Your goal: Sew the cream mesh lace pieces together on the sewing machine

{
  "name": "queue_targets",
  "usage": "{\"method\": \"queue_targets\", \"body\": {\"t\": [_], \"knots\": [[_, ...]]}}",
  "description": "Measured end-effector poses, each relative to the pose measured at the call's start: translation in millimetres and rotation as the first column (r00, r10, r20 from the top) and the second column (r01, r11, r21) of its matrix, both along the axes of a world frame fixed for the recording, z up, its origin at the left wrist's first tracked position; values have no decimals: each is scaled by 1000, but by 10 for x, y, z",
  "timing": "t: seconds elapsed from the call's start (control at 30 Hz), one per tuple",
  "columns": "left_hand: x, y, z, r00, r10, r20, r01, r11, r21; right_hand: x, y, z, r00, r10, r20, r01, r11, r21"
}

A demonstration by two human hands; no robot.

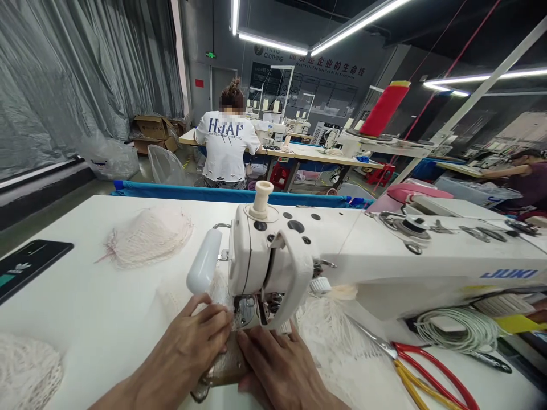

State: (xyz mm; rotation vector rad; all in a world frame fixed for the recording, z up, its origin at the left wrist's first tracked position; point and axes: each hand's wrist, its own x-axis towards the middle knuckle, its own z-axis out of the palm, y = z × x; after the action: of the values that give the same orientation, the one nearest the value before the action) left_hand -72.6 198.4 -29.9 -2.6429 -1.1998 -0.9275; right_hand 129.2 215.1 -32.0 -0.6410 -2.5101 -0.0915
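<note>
Seemingly feeding lace (219,289); left hand (200,333) and right hand (276,361) at near side of JUKI sewing machine (367,236). Fingers (215,316) bent, grip unclear. Calls for even guiding.

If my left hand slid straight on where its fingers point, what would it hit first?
Your left hand would likely meet the sewing machine first, around its needle area, though depth is unclear.
</note>
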Motion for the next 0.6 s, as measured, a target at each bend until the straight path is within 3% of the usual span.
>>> {"method": "queue_targets", "body": {"t": [0.07,0.23,0.47,0.6], "knots": [[-28,30,30,1000,1,22,-1,1000,-14,-6,11,-12,1000,-9,10,9,1000,9],[-95,76,16,988,114,-103,-123,989,-84,9,15,-38,1000,-14,6,14,1000,18],[-91,83,61,975,126,-183,-134,990,-36,-38,-37,70,999,-33,4,33,997,-70],[21,-45,10,971,144,-192,-149,989,-11,-75,-56,118,1000,-22,13,23,996,-84]]}}
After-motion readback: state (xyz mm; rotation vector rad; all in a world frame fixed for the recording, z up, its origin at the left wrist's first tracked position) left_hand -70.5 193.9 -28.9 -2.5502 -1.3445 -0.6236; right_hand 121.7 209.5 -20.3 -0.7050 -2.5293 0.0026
